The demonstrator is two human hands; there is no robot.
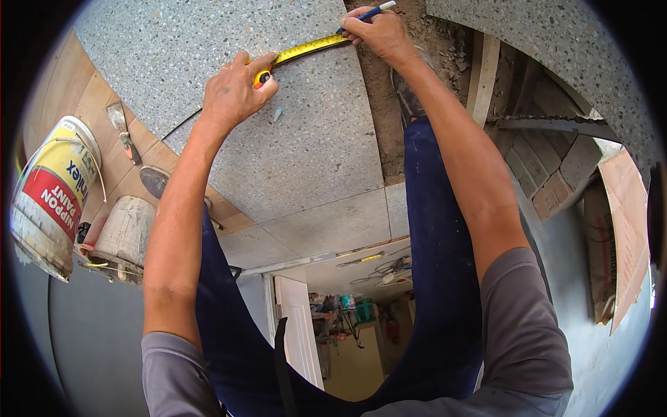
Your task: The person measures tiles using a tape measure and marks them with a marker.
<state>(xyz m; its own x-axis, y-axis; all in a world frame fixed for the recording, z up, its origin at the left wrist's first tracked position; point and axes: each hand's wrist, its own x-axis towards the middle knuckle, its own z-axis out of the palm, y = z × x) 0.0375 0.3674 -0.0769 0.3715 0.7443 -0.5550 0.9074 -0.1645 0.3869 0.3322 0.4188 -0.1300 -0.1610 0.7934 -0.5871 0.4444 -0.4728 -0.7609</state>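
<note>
My left hand (235,92) is closed around the case of a yellow tape measure (309,49), its index finger stretched along the start of the blade. The blade runs out to the right across a grey speckled floor tile (306,139). At the tile's right edge, my right hand (383,36) pinches a dark blue pen (372,14) with a white end, fingertips right at the far end of the blade. A small pale blue piece (278,114) lies on the tile below my left hand.
A strip of bare dirt (389,132) borders the tile's right edge. On the left are a putty knife (124,135), a Nippon Paint bucket (59,187) and a smaller dirty bucket (125,229). Stacked tile pieces (549,160) and a torn cardboard sheet (625,229) stand on the right.
</note>
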